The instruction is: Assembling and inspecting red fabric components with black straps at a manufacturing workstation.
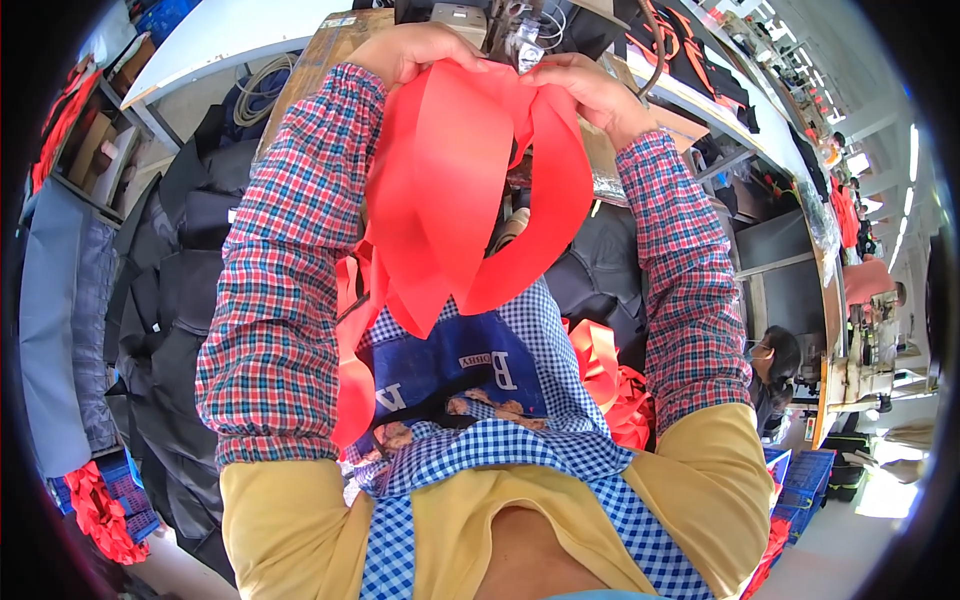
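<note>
My left hand and my right hand are raised at the far side, a short gap between them. Both pinch the upper edge of a red fabric strip, which hangs in broad folds and loops over my lap. Just beyond my fingers is part of a sewing machine, mostly cut off by the top of the view. Beneath the hands runs its wooden table, largely covered by the strip. My fingertips are partly hidden by the fabric.
More red strips lie by my lap on both sides. Black fabric pieces are heaped at the left, near a white table and a coiled hose. At the right, a person sits below a long worktable; blue crates stand behind.
</note>
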{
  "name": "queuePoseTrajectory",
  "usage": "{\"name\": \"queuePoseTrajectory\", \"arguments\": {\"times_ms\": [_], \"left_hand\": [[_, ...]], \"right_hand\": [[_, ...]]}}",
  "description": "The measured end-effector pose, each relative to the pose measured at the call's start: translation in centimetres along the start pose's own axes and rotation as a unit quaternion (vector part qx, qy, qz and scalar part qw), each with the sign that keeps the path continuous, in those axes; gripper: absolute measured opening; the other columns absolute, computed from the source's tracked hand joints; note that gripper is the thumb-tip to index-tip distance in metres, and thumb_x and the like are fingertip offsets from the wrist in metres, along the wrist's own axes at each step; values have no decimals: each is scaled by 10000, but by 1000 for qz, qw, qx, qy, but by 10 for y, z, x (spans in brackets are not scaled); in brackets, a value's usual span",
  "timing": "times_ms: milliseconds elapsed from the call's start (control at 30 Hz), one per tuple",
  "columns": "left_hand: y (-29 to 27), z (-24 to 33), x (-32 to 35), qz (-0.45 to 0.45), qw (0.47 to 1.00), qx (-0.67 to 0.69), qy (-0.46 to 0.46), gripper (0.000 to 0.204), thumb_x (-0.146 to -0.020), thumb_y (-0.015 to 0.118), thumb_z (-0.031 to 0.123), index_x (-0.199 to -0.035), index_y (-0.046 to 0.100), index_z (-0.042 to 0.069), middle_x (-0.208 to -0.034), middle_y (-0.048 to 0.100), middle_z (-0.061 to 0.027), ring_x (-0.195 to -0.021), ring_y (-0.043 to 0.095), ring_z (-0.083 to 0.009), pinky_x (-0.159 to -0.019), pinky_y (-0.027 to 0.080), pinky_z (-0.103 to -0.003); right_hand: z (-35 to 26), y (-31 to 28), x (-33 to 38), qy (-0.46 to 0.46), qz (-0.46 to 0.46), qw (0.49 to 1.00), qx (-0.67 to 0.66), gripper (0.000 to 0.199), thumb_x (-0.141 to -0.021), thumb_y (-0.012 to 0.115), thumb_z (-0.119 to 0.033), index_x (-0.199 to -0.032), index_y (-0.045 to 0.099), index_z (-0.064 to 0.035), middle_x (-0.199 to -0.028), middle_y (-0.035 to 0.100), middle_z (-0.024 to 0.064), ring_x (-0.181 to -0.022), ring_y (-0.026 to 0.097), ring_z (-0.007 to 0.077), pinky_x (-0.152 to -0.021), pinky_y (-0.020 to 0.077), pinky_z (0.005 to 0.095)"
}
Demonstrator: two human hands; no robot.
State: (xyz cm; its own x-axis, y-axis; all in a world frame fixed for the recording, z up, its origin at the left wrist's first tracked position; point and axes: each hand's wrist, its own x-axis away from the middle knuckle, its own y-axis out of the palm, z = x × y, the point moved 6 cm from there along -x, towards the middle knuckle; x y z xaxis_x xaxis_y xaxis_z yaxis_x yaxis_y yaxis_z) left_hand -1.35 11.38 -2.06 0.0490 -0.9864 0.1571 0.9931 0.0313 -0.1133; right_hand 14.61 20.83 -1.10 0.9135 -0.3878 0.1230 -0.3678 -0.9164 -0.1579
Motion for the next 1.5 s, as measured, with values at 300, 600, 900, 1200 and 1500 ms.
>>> {"name": "queuePoseTrajectory", "arguments": {"times_ms": [300,600,900,1200,1500], "left_hand": [[5,0,5,-20,999,38,-6,377,-793,689,122,-1131,639,-35,-1055,667,-136,-922,649,-190,-834,515,-301],[-1,-4,-3,18,999,36,18,345,-807,677,93,-1125,645,-35,-1073,664,-139,-949,641,-200,-852,505,-302],[0,-2,2,26,998,58,24,336,-727,724,73,-1049,685,-14,-1025,668,-150,-930,632,-232,-800,523,-340],[3,2,8,28,999,29,34,371,-802,685,96,-1139,630,-50,-1070,662,-148,-942,647,-213,-846,517,-317],[-32,16,71,98,750,-355,550,388,-811,687,118,-1158,605,-36,-1080,653,-133,-974,636,-204,-842,517,-294]], "right_hand": [[-3,2,4,-2,16,1000,-11,218,-798,683,-105,-965,636,26,-918,670,87,-830,650,157,-756,526,265],[-1,1,2,-11,28,999,-20,205,-810,669,-85,-971,633,37,-921,674,97,-819,655,160,-764,525,269],[-2,2,7,-19,30,999,-39,209,-819,671,-83,-993,641,28,-947,678,98,-850,656,160,-781,524,272],[-2,6,12,-28,27,997,-60,236,-819,684,-86,-1022,641,25,-971,676,97,-878,652,162,-815,515,269],[-13,-6,27,-59,51,994,-75,295,-830,660,-83,-1097,628,39,-1025,668,98,-951,639,168,-868,506,273]]}}
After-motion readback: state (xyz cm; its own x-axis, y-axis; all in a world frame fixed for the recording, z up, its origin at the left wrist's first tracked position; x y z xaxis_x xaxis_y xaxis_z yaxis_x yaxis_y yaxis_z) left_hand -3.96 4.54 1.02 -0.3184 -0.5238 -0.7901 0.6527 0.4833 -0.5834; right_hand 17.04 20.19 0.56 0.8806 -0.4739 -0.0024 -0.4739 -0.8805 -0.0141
